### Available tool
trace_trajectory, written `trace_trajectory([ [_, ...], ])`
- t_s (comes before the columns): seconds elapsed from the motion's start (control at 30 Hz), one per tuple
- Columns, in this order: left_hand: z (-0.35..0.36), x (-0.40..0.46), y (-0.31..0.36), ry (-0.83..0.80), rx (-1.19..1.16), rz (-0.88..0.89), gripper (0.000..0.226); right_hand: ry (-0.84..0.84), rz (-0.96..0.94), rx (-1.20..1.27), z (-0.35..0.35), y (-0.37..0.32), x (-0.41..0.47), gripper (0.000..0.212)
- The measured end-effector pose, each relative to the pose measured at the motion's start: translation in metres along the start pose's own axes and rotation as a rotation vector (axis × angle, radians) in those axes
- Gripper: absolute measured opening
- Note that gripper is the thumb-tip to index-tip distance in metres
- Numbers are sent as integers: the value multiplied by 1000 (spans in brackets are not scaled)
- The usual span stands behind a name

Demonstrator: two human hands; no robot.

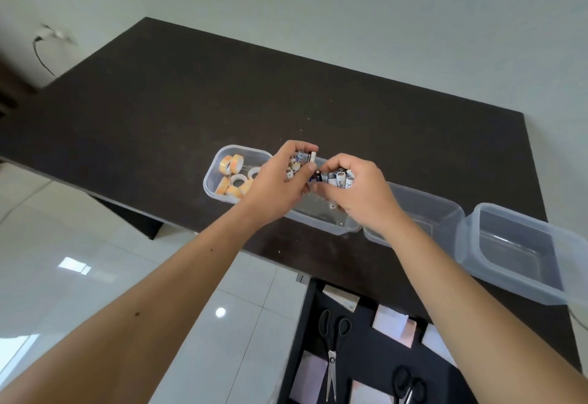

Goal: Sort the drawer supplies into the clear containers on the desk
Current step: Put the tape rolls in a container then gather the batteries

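- Far left on the dark desk [159,111], a clear tub [212,174] contains tape rolls [234,174].
- Our left hand [276,181] cups batteries [294,166] over the second tub [321,222].
- Our right hand [356,190] grips more batteries beside it.
- Two bare tubs sit right; near us, scissors [331,356] lie in the open drawer [305,324].

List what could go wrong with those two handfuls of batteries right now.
1. Both the left hand and right hand are heaped with batteries; loose ones could slip out and roll across the desk.
2. The hands hover over the second container, right beside the tape rolls container, so strays might land among the tape.
3. The open drawer sits below the desk edge; a dropped battery could fall back in.
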State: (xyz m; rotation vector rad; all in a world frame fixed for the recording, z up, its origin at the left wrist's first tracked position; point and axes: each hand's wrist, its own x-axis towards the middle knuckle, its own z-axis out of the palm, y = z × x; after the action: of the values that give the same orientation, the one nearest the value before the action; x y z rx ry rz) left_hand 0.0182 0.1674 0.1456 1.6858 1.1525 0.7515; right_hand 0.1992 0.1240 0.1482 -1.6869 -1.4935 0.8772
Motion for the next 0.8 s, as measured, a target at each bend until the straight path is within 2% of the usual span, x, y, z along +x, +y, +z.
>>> trace_trajectory([
  [0.23,15,16,-16,1,29,-32,18,12,-4,-123,8,15,12,16],
  [0.53,11,12,-4,8,51,1,22,89,-37,16,-2,7,3,14],
  [0.8,6,-9,11,25,16,-14,23,123,-41,42,-17,0,-28,13],
])
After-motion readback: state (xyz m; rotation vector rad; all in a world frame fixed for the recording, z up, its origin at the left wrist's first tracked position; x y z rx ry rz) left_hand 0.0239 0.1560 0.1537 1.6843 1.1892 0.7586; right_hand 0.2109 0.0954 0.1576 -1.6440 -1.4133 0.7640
